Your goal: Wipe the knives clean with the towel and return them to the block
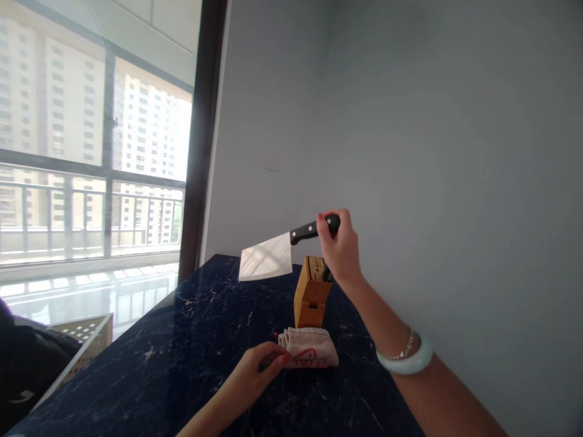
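Well, the right hand [340, 250] is raised just above the wooden knife block [312, 294], with the forearm angling up from the lower right and the wrist bent. Its grip is pressed closed around the black riveted handle of a cleaver [268, 257]. The broad, flat steel blade juts out to the left of the block, its lower edge near the block's top corner but not touching it. A pale, smooth bangle [407, 359] and a thin chain bracelet [397, 353] circle that forearm.

The block is upright, made of warm-toned grained wood, and a dark knife handle [327, 274] shows at its top, just under the right hand. In front of the block lies a folded cloth [310, 347], off-white with red print. The left hand [248, 379] comes in from below, its curled fingertips [283, 359] against the cloth's near end; whether that grip pinches the cloth, I cannot tell.

The table [182, 340] is dark, glossy and pale-veined stone. Its edge runs along the grey wall [432, 152] to the right of the block, with open table surface to the block's left.
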### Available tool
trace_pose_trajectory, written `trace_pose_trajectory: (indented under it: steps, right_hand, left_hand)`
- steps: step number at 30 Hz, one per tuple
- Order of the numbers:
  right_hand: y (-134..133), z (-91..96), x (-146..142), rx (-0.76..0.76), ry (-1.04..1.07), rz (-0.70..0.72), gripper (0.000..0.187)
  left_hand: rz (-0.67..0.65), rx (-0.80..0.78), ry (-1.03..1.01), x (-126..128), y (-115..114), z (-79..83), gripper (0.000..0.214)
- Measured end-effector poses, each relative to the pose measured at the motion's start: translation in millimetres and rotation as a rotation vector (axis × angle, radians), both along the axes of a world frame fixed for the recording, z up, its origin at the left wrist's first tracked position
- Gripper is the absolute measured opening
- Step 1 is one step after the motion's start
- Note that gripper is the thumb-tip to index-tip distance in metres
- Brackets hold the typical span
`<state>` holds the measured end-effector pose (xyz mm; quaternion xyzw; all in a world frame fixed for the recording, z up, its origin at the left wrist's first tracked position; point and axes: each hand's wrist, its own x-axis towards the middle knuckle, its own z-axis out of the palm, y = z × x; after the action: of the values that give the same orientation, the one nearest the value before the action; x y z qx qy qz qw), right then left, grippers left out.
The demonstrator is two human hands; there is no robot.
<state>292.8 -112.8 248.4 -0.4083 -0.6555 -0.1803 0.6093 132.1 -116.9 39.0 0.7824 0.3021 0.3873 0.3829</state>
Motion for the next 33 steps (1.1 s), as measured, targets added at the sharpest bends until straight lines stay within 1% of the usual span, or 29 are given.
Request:
trace_pose_trajectory:
  steps: [2,4,6,9,12,16,19,22,25,28,33]
  right_hand:
    - [6,-44.0,4,-0.06,0.188,0.03,0.023]
    - [8,-80.5,8,-0.075,0.336,0.03,0.026]
    - [7,-106.4,13,-0.144,0.429,0.054,0.029]
    - [2,-129.2,23,-0.257,0.546,0.123,0.032]
    - [-5,-143.7,32,-0.331,0.661,0.174,0.034]
    - [-18,-160.6,40,-0.353,0.764,0.194,0.032]
    - [-25,-170.6,44,-0.346,0.855,0.214,0.031]
    - [-29,-178.1,45,-0.348,0.969,0.234,0.033]
    - [-31,-184.4,47,-0.354,1.058,0.236,0.035]
    - [-33,-190.0,48,-0.353,1.1,0.256,0.033]
    - [-32,-196.6,46,-0.383,1.076,0.257,0.034]
  left_hand:
    - [-0.146,-0.137,-0.035,1,-3,-0.1,0.038]
    - [-0.298,-0.289,-0.074,1,-6,-4.0,0.042]
    - [-0.374,-0.434,-0.121,2,-8,-10.1,0.044]
    - [-0.379,-0.597,-0.212,4,-12,-16.5,0.044]
    - [-0.391,-0.683,-0.338,7,-17,-13.4,0.042]
    - [-0.431,-0.76,-0.544,11,-24,-2.0,0.039]
    - [-0.468,-0.798,-0.586,12,-28,1.4,0.038]
    - [-0.487,-0.839,-0.638,13,-27,-1.8,0.038]
    - [-0.459,-0.865,-0.75,14,-21,-7.4,0.037]
    - [-0.408,-0.874,-0.82,14,-13,-10.8,0.038]
    - [-0.319,-0.884,-0.967,10,-4,-11.3,0.023]
